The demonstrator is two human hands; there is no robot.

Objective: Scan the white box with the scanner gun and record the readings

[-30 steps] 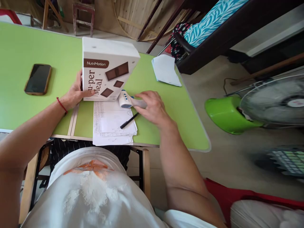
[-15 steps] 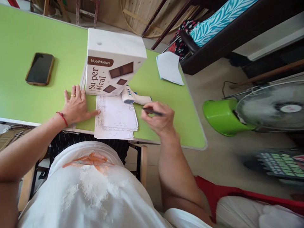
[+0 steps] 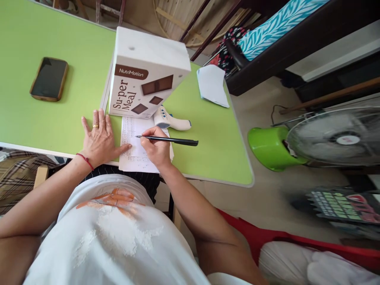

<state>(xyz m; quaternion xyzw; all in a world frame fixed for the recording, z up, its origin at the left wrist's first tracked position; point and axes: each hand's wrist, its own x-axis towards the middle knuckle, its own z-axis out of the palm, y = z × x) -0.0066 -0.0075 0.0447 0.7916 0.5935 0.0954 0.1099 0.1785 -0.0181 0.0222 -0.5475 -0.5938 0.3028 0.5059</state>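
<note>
Green tabletop (image 3: 213,158), pale-edged, fills the middle of the view, with a tiled floor to its right. We find the right hand (image 3: 157,150) closed on a black pen (image 3: 181,141), thumb and fingers pinching it near the point. We record the pen's tip over the written papers (image 3: 138,164), which lie stacked at the near edge of the table; whether tip meets sheet we cannot tell. We note the left hand (image 3: 99,140) palm down and gripping nothing, its fingers spread on the table and its thumb across the papers' left margin.

Just beyond the papers we observe one container, a white box (image 3: 150,73) marked "NutriMotion" and "Su-per Meal", standing upright. Its visible faces are closed, so we cannot state its contents. At its lower right corner lies a white and blue handheld device (image 3: 175,122). Farther out, we log a phone (image 3: 50,79) at left, dark screen up, and loose white sheets (image 3: 212,85) near the far right edge. On the floor side we see a fan (image 3: 341,138) beside a green plastic piece (image 3: 264,148); whether that is hollow we cannot tell.
</note>
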